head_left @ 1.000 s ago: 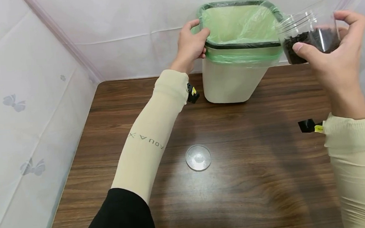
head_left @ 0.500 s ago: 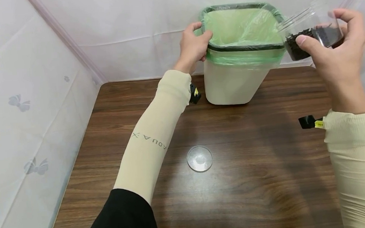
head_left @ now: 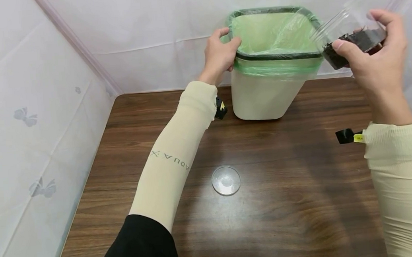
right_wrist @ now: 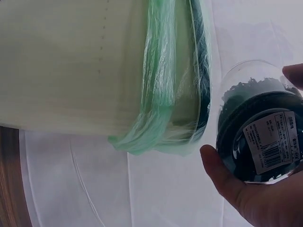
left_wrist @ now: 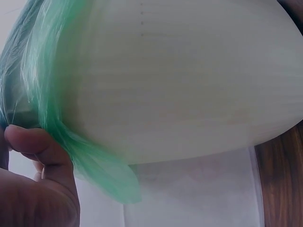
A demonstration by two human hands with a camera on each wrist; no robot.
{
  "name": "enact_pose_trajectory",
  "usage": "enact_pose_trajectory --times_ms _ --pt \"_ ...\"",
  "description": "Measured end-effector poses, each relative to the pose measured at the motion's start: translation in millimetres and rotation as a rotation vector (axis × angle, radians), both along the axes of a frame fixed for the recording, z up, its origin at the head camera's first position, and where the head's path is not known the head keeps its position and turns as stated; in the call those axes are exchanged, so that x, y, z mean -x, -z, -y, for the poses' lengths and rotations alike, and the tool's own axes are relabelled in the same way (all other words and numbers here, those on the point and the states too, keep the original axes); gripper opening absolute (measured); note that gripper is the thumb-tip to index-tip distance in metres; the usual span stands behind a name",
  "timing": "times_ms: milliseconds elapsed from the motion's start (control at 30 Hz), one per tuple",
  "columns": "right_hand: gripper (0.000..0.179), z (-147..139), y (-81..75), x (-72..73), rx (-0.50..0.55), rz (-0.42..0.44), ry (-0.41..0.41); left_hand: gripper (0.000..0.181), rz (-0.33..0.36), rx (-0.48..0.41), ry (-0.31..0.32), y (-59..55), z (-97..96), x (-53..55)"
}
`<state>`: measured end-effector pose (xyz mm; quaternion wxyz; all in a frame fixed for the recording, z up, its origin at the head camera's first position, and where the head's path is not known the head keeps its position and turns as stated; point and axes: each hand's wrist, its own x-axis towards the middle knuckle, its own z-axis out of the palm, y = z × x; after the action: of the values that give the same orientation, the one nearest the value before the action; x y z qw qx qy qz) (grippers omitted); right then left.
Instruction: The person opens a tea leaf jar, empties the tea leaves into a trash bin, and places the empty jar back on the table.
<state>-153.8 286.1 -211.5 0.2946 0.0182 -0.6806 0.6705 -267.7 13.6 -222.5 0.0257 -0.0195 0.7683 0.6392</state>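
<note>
A pale trash bin (head_left: 261, 96) stands at the table's back, lined with a green bag (head_left: 267, 32) folded over its dark rim. My left hand (head_left: 219, 56) grips the bin's left rim; in the left wrist view the thumb and a bent finger (left_wrist: 40, 146) meet at the bag's edge. My right hand (head_left: 380, 56) holds a clear jar (head_left: 350, 34) lying on its side, its mouth facing the bin's right rim. Dark dry flakes like tea leaves (head_left: 361, 40) lie inside it. In the right wrist view, a barcode label (right_wrist: 272, 142) shows on the jar's base.
A round clear lid (head_left: 226, 180) lies on the wooden table (head_left: 280, 211), in front of the bin. White sheeting (head_left: 159, 28) hangs behind and to the left of the table.
My right hand has tilted the jar further, raising its base, and the flakes have shifted inside. My left hand keeps its hold on the rim. The head view has shifted slightly.
</note>
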Motion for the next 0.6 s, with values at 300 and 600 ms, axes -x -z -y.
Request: enact_pose_trajectory --times_ms 300,600 --pt "0.068 3.6 -7.8 -1.3 -0.080 0.124 0.052 0.048 0.004 -0.008 -0.009 1.2 -1.8 0.3" --pt "0.071 6.4 -10.2 0.8 -0.018 0.173 0.019 0.047 0.004 0.002 -0.006 0.6 -2.8 0.7"
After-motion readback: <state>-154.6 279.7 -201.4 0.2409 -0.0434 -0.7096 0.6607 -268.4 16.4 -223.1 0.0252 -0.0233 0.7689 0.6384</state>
